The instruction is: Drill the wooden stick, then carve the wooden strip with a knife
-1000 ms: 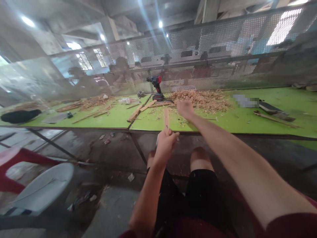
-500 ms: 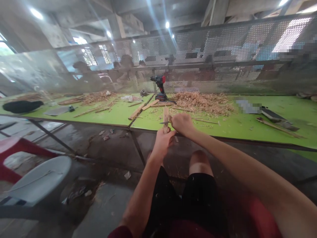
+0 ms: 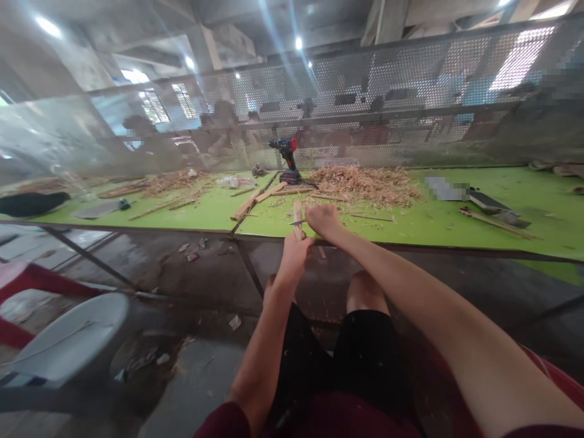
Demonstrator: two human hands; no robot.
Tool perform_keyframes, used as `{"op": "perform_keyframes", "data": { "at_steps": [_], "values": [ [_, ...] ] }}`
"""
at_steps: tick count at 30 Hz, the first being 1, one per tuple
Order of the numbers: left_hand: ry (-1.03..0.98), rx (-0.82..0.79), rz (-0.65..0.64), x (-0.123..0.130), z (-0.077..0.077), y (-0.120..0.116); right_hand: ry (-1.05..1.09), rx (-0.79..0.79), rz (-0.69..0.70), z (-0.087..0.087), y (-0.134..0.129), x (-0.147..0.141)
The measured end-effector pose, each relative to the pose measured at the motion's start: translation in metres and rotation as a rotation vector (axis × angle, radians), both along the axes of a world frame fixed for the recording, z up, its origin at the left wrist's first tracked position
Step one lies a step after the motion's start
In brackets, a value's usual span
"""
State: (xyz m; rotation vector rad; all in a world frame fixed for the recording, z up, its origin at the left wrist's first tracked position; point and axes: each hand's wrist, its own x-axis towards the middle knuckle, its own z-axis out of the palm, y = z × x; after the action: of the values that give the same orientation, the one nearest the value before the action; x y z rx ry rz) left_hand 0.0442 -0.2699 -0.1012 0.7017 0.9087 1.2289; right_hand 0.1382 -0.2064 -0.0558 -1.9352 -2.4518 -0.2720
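My left hand is closed around the lower end of a pale strip of wood, which points away from me over the front edge of the green table. In my right hand, fingers wrapped, is a knife whose thin blade lies crosswise over the strip. The knife's handle is hidden inside my fist. Just beyond my hands, small chips and a few wooden sticks are scattered on the green top.
A cordless drill stands upright behind my hands. Right of it lies a heap of wood shavings. A perforated metal screen runs along the table's back, with people beyond it. A pale stool stands at lower left.
My view has shifted slightly to the right, so the table's things appear further left. Both hands still hold the knife and wood, with the blade a little apart from the left hand.
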Motion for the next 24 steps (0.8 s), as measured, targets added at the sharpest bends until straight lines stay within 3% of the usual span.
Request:
{"op": "perform_keyframes", "data": {
  "at_steps": [4, 10, 13, 20, 24],
  "values": [
    [0.038, 0.065, 0.02, 0.0, -0.002, -0.008, 0.03, 0.003, -0.06, 0.01, 0.015, 0.005],
    [0.035, 0.172, -0.047, 0.002, 0.002, -0.033, 0.102, 0.102, -0.199, 0.034, 0.023, 0.05],
    [0.065, 0.192, -0.06, 0.002, 0.006, -0.034, 0.122, 0.141, -0.177, 0.033, 0.011, 0.056],
    [0.153, 0.213, -0.058, 0.008, -0.002, -0.031, 0.117, 0.115, -0.065, 0.017, -0.027, 0.027],
    [0.193, 0.23, -0.036, 0.009, -0.003, -0.032, 0.108, 0.102, -0.034, 0.018, -0.033, 0.024]
  ]
}}
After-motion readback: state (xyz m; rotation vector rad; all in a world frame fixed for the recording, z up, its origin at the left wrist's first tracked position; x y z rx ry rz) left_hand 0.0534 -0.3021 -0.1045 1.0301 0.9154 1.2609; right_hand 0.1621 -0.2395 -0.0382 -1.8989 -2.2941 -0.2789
